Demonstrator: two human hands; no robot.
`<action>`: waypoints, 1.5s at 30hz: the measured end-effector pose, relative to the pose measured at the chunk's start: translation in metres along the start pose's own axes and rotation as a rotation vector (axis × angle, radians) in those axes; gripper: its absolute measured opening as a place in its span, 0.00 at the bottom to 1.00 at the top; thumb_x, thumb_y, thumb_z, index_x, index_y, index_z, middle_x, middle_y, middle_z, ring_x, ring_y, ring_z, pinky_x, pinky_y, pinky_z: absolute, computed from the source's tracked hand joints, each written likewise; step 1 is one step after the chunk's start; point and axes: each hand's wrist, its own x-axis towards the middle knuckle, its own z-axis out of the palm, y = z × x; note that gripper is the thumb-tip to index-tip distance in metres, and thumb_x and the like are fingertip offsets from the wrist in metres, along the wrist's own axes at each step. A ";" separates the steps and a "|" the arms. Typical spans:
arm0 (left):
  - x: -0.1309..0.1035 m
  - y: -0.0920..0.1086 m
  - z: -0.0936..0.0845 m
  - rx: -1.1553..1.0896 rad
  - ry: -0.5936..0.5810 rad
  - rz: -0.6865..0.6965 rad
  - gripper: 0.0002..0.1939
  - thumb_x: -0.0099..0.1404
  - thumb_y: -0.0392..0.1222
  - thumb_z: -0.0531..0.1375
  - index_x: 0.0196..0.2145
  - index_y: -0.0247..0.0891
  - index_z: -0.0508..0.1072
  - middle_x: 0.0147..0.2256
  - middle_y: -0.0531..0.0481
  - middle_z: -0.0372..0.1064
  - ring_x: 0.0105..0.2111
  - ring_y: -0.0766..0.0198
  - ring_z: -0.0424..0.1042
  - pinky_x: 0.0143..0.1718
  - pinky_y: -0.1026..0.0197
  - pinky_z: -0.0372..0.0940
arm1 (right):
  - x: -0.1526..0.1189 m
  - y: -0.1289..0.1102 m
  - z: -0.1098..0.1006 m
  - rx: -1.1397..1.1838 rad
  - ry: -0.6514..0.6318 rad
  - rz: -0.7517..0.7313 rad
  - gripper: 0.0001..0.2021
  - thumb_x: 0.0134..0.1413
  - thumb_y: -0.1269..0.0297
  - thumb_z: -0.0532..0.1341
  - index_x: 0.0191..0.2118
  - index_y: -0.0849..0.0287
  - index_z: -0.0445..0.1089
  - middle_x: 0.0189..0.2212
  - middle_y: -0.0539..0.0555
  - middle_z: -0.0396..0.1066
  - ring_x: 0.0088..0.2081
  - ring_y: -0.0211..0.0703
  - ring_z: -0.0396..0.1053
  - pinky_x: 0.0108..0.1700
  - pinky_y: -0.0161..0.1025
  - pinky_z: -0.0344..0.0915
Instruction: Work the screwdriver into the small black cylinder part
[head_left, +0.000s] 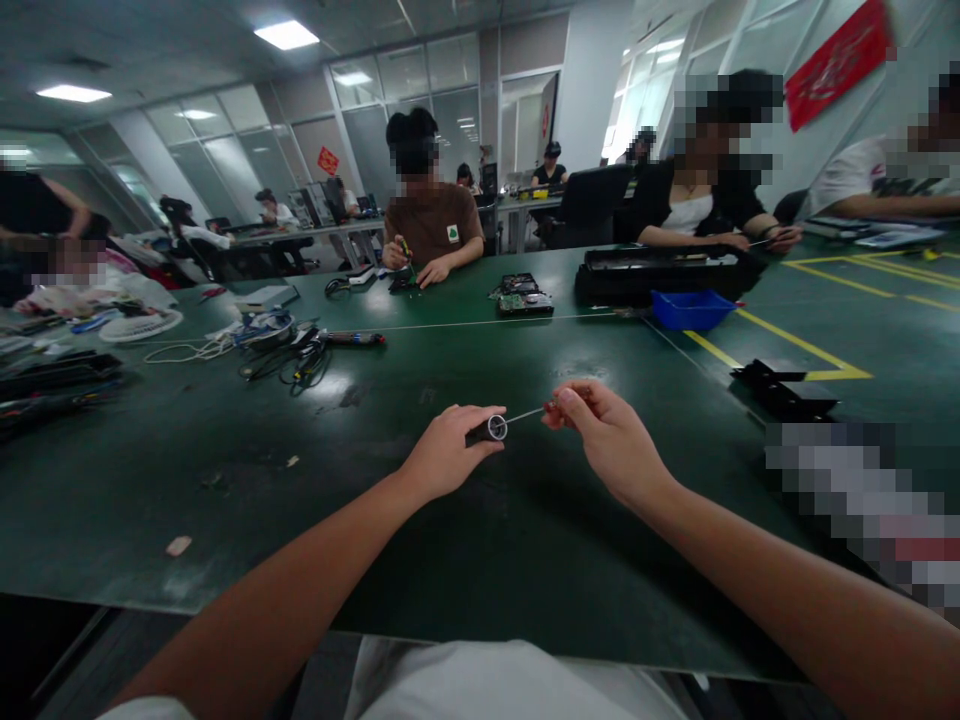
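Note:
My left hand (455, 447) is closed round a short dark cylinder (477, 434) whose pale, ring-shaped open end (497, 427) faces me and to the right. Pinched in the fingers of my right hand (600, 425) is a thin metal rod (525, 414). It slants down to the left, with its tip at the ring or just inside it; I cannot tell which. My fingers hide the rod's other end. Both hands are above the green table (420, 560).
A cable bundle (304, 355) and a pen-like tool (356, 339) lie left. Circuit boards (525, 295), a blue bin (691, 310) and a long black housing (660, 272) stand across the table. Black brackets (784, 390) lie right. A person in brown (439, 225) works opposite.

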 end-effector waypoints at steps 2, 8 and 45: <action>0.000 0.000 0.000 -0.004 0.006 0.005 0.24 0.65 0.38 0.65 0.58 0.44 0.71 0.51 0.47 0.73 0.50 0.55 0.70 0.54 0.51 0.63 | 0.000 -0.001 0.000 -0.031 0.015 0.013 0.14 0.64 0.51 0.58 0.41 0.58 0.70 0.34 0.54 0.76 0.36 0.44 0.74 0.44 0.46 0.70; 0.000 0.001 -0.001 0.009 -0.003 -0.009 0.22 0.64 0.37 0.66 0.56 0.43 0.73 0.50 0.48 0.74 0.49 0.55 0.71 0.53 0.51 0.63 | -0.002 -0.012 -0.003 -0.205 0.004 -0.003 0.17 0.62 0.48 0.59 0.35 0.58 0.71 0.26 0.52 0.75 0.28 0.42 0.72 0.33 0.41 0.67; 0.000 -0.004 0.000 -0.023 0.042 -0.022 0.23 0.62 0.34 0.67 0.55 0.41 0.74 0.52 0.47 0.73 0.53 0.55 0.70 0.57 0.51 0.62 | -0.013 -0.027 -0.008 -0.514 -0.311 -0.229 0.16 0.70 0.59 0.49 0.57 0.56 0.65 0.30 0.51 0.72 0.29 0.43 0.69 0.31 0.40 0.62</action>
